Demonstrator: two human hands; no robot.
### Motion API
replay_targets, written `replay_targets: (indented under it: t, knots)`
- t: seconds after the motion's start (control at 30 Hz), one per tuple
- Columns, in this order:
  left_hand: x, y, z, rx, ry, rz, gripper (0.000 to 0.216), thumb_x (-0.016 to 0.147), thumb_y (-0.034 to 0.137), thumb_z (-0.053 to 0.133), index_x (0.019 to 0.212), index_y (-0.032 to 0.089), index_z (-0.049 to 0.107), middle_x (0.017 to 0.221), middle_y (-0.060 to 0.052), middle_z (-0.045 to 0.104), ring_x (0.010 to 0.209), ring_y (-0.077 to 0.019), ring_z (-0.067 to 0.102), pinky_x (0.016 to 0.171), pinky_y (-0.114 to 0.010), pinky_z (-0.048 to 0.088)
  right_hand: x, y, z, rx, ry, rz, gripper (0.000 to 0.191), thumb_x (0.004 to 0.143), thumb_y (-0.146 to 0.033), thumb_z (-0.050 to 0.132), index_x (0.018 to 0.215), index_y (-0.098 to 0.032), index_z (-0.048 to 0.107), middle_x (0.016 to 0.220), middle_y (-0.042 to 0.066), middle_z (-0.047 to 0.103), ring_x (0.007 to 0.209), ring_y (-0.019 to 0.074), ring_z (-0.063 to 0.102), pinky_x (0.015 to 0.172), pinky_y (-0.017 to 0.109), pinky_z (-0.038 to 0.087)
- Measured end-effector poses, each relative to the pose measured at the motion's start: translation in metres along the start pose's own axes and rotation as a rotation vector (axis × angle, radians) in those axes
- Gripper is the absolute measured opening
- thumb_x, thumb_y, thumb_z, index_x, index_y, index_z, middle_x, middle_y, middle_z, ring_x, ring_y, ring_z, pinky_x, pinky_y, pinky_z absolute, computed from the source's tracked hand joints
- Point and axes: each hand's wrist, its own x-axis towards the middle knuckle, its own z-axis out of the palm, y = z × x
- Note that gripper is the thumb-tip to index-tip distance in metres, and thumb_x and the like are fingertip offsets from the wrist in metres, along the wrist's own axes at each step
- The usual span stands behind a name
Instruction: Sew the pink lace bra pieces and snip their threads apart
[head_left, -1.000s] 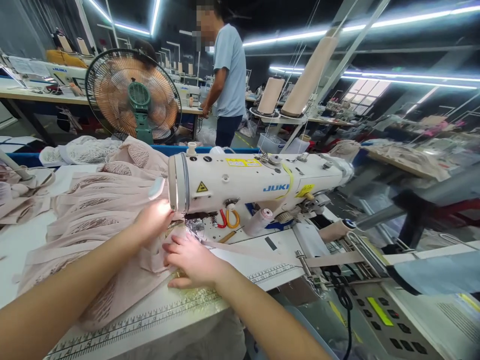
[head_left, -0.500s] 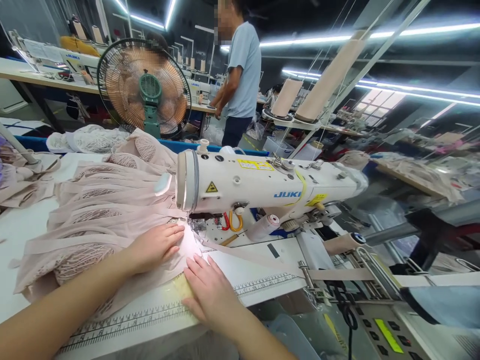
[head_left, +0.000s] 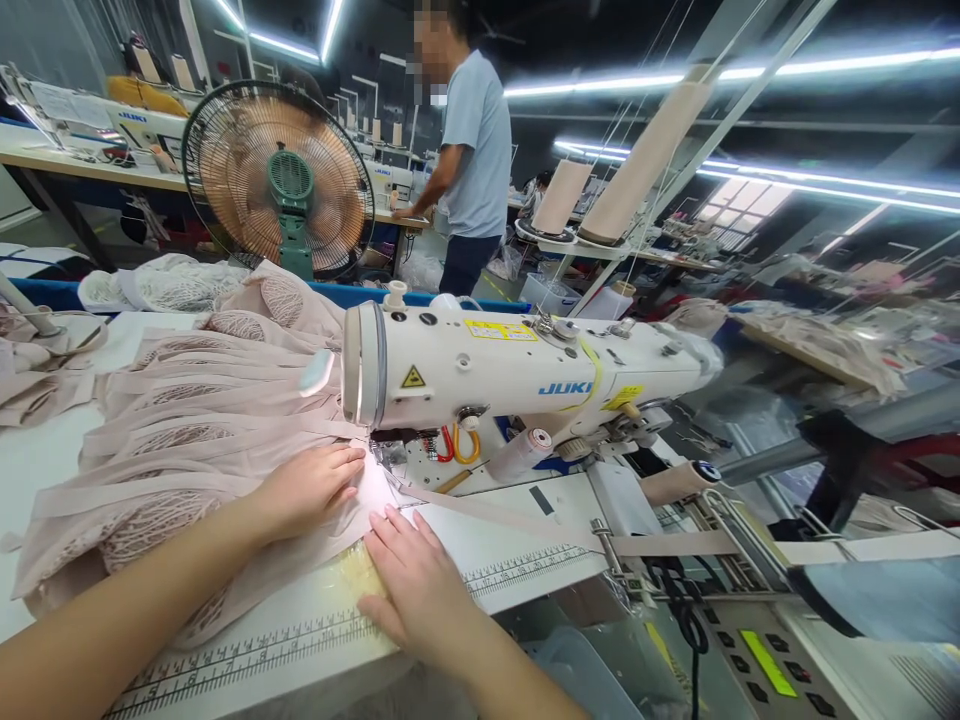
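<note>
Pale pink fabric pieces with lace-patterned cups [head_left: 172, 440] lie bunched over the left of the table, running up to the needle area of a white JUKI sewing machine [head_left: 450, 365]. My left hand [head_left: 315, 490] rests flat on this fabric just in front of the needle, fingers stretched out. Nearer the table's front edge, my right hand [head_left: 420, 580] lies flat with fingers extended, its fingertips at the fabric's edge. Under its thumb side is a yellowish patch [head_left: 352, 585] on the table. A narrow pink strip [head_left: 480, 510] runs from the needle area to a metal guide on the right.
A printed ruler scale [head_left: 247, 655] follows the front edge. Behind the machine stand a large fan [head_left: 289, 180] and a person in a light blue shirt [head_left: 480, 140]. Thread cones [head_left: 562, 195] stand at the right. A thread spool [head_left: 521, 452] and red and yellow hooked items [head_left: 466, 443] lie beneath the machine arm.
The whole view has shifted slightly, so most things sit a little further left. My hands keep nearly the same place on the fabric. The person behind has moved an arm onto a table.
</note>
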Motion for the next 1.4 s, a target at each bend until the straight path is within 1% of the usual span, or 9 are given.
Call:
replay_targets:
  t: [0.23, 0.43, 0.53, 0.67, 0.77, 0.9, 1.03, 1.27, 1.4]
  knots:
    - [0.002, -0.002, 0.000, -0.003, 0.013, 0.018, 0.032, 0.090, 0.023, 0.046, 0.115, 0.013, 0.064, 0.125, -0.014, 0.063, 0.114, -0.0295, 0.059, 0.095, -0.044, 0.050, 0.005, 0.001, -0.004, -0.029, -0.023, -0.018, 0.060, 0.092, -0.051, 0.049, 0.139, -0.015, 0.041, 0.149, 0.010, 0.037, 0.141, 0.0252, 0.024, 0.116, 0.050, 0.020]
    - [0.005, -0.011, 0.004, 0.002, 0.039, 0.031, 0.031, 0.091, 0.025, 0.044, 0.113, 0.015, 0.065, 0.122, -0.013, 0.065, 0.109, -0.0275, 0.061, 0.093, -0.041, 0.050, 0.012, 0.001, -0.005, -0.040, 0.000, -0.029, 0.060, 0.092, -0.049, 0.050, 0.139, -0.013, 0.042, 0.147, 0.012, 0.039, 0.141, 0.0267, 0.024, 0.116, 0.050, 0.020]
    - [0.009, -0.013, 0.000, 0.007, 0.054, 0.037, 0.029, 0.090, 0.024, 0.045, 0.109, 0.016, 0.065, 0.117, -0.012, 0.067, 0.105, -0.0268, 0.062, 0.089, -0.040, 0.052, 0.017, 0.002, -0.004, -0.037, 0.021, -0.030, 0.060, 0.092, -0.048, 0.049, 0.139, -0.012, 0.042, 0.148, 0.012, 0.038, 0.141, 0.0268, 0.024, 0.116, 0.049, 0.020]
    - [0.011, -0.003, -0.010, 0.020, 0.068, 0.052, 0.028, 0.090, 0.021, 0.042, 0.101, 0.014, 0.067, 0.109, -0.013, 0.069, 0.102, -0.0279, 0.062, 0.087, -0.042, 0.052, 0.024, 0.003, 0.000, -0.029, 0.053, -0.014, 0.059, 0.092, -0.049, 0.049, 0.138, -0.012, 0.044, 0.148, 0.011, 0.039, 0.140, 0.0273, 0.026, 0.116, 0.050, 0.021]
    - [0.000, 0.012, -0.009, 0.015, 0.044, 0.104, 0.029, 0.091, 0.022, 0.041, 0.095, 0.016, 0.069, 0.107, -0.010, 0.071, 0.101, -0.0244, 0.063, 0.090, -0.039, 0.051, 0.030, 0.001, 0.001, -0.027, 0.053, 0.009, 0.064, 0.089, -0.050, 0.053, 0.137, -0.009, 0.045, 0.146, 0.014, 0.041, 0.139, 0.0280, 0.029, 0.115, 0.049, 0.024]
    - [-0.025, 0.019, 0.007, 0.081, 0.054, 0.174, 0.035, 0.088, 0.019, 0.044, 0.118, 0.016, 0.062, 0.125, -0.010, 0.064, 0.113, -0.0243, 0.058, 0.100, -0.040, 0.045, 0.036, -0.004, -0.001, -0.020, 0.053, 0.056, 0.067, 0.088, -0.048, 0.055, 0.140, -0.007, 0.041, 0.147, 0.013, 0.039, 0.140, 0.0275, 0.028, 0.114, 0.049, 0.028]
    - [-0.035, 0.005, 0.019, 0.148, 0.054, 0.202, 0.044, 0.089, 0.014, 0.042, 0.131, 0.018, 0.052, 0.135, -0.009, 0.057, 0.121, -0.0238, 0.054, 0.105, -0.043, 0.039, 0.040, -0.008, -0.005, -0.021, 0.039, 0.098, 0.066, 0.089, -0.048, 0.054, 0.141, -0.009, 0.040, 0.149, 0.012, 0.035, 0.140, 0.0284, 0.028, 0.113, 0.050, 0.029]
    - [-0.026, -0.017, 0.013, 0.116, 0.043, 0.295, 0.044, 0.090, 0.014, 0.042, 0.133, 0.022, 0.051, 0.133, -0.007, 0.059, 0.121, -0.0231, 0.055, 0.107, -0.043, 0.039, 0.049, -0.014, -0.004, -0.051, 0.019, 0.132, 0.073, 0.086, -0.049, 0.059, 0.141, -0.006, 0.038, 0.149, 0.013, 0.035, 0.139, 0.0277, 0.029, 0.112, 0.049, 0.031]
    - [-0.022, -0.025, 0.011, 0.088, 0.047, 0.296, 0.043, 0.092, 0.015, 0.040, 0.132, 0.026, 0.052, 0.132, -0.005, 0.060, 0.121, -0.0219, 0.055, 0.108, -0.042, 0.037, 0.054, -0.016, -0.005, -0.057, 0.008, 0.155, 0.075, 0.086, -0.049, 0.059, 0.143, -0.006, 0.035, 0.149, 0.014, 0.033, 0.139, 0.0289, 0.030, 0.112, 0.050, 0.031]
